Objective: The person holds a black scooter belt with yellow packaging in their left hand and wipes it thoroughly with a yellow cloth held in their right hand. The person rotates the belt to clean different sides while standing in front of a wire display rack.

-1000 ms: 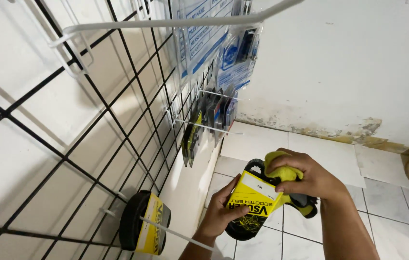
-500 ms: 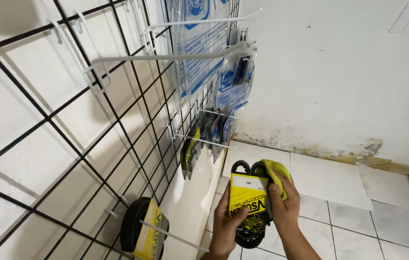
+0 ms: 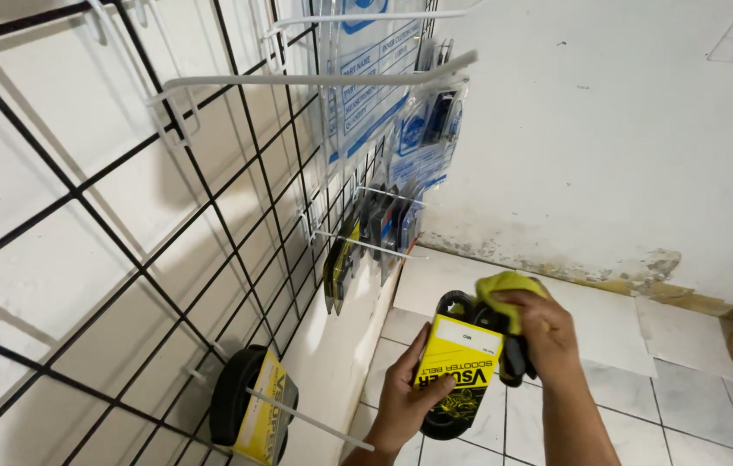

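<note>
My left hand [image 3: 403, 394] grips the lower edge of a black rubber belt in a yellow card sleeve [image 3: 457, 358], held upright in front of me. My right hand [image 3: 543, 328] presses a yellow cloth [image 3: 504, 289] against the belt's top and right side. Both hands hover low over a white tiled floor, right of a black wire grid rack [image 3: 168, 250].
White hooks [image 3: 314, 80] stick out of the rack. Another sleeved belt [image 3: 254, 417] hangs low on a hook, several more belts [image 3: 358, 250] farther along, and blue packaged parts [image 3: 409, 129] above. A stained white wall [image 3: 608, 155] stands behind.
The view tilted up along the rack. My right hand slid with the cloth from the belt's top centre round to its right side; my left hand keeps its hold.
</note>
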